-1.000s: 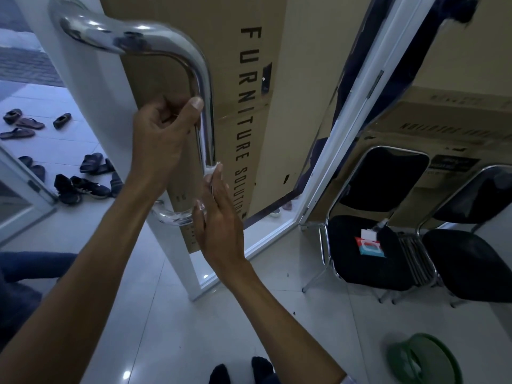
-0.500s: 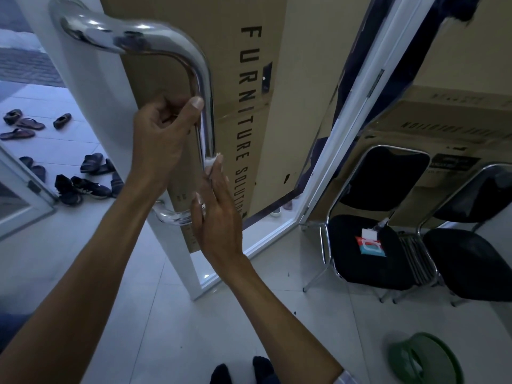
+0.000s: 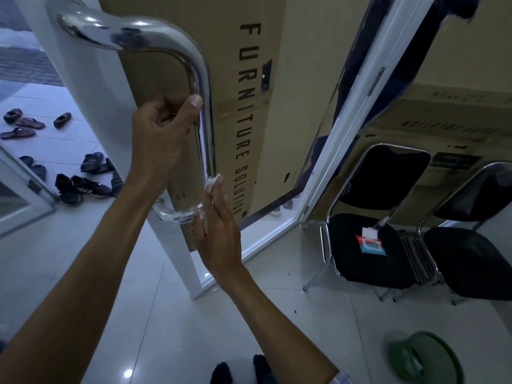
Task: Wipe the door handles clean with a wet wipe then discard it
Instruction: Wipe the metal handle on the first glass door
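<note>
Right hand presses a wadded white wet wipe against the lower stretch of the chrome door handle, fingers straight and close together, wipe trapped between fingertips and tube just above the bottom bend. Left hand is curled round the vertical bar higher up, thumb on the front, steadying the door.

Handling notes: wipe is light, limp, damp; it will bunch and slide unless backed by flat fingers (only a small edge shows past the fingertips, so how it's folded I can't tell). Handle is rigid polished tube, likely slick when wet. Best to wrap the wipe partway round the bar and pull along it, not dab. The bends and the upper elbow probably need their own passes.

Door frame is white; a cardboard box printed "FURNITURE SOLUTION" shows behind the handle. Wipe packet sits on a black folding chair to the right. Green bin on the tiled floor nearby looks like the discard spot.
</note>
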`<state>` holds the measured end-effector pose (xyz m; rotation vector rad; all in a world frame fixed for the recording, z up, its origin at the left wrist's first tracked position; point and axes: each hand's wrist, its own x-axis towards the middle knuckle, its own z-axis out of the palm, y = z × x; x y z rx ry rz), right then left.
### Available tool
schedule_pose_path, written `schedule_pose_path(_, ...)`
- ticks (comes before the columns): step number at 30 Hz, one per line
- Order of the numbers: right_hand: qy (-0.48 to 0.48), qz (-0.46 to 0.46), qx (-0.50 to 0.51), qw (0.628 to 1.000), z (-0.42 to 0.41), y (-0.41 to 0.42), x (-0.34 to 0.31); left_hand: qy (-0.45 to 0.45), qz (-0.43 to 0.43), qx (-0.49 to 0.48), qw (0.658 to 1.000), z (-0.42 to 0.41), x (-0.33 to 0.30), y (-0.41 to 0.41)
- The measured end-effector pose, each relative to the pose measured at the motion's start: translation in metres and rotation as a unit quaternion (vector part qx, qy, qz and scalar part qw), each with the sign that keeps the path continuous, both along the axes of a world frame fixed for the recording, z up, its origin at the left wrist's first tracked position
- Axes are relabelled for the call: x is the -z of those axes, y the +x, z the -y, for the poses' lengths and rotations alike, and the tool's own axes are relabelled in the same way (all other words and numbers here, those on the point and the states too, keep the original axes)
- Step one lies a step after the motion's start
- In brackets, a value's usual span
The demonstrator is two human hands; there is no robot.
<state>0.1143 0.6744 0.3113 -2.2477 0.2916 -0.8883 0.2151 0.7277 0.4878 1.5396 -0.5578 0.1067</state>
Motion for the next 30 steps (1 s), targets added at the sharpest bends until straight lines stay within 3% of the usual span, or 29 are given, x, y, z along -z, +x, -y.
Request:
schedule_pose_path(5, 0.028, -0.031, -0.022, 0.999, -0.002, -0.003, 0.002, 0.000, 0.000, 0.004, 1.000, -0.001, -0.001, 0.000)
schedule_pose_path(12, -0.003, 0.046, -0.028, 0.999, 0.009, 0.009, -0.033, -0.007, -0.011, 0.002, 1.000, -0.001, -0.001, 0.001)
schedule_pose_path(17, -0.014, 0.004, -0.048, 0.999, 0.013, -0.001, -0.014, -0.004, -0.004, 0.004, 1.000, -0.002, 0.000, 0.001)
schedule_pose_path(23, -0.012, 0.078, -0.034, 0.996, 0.012, 0.016, -0.060, 0.014, 0.002, -0.019, 1.000, 0.001, -0.001, -0.002)
schedule_pose_path(30, -0.048, 0.077, -0.053, 0.994, 0.019, 0.008, -0.038, 0.001, -0.008, -0.005, 1.000, 0.000, -0.001, 0.000)
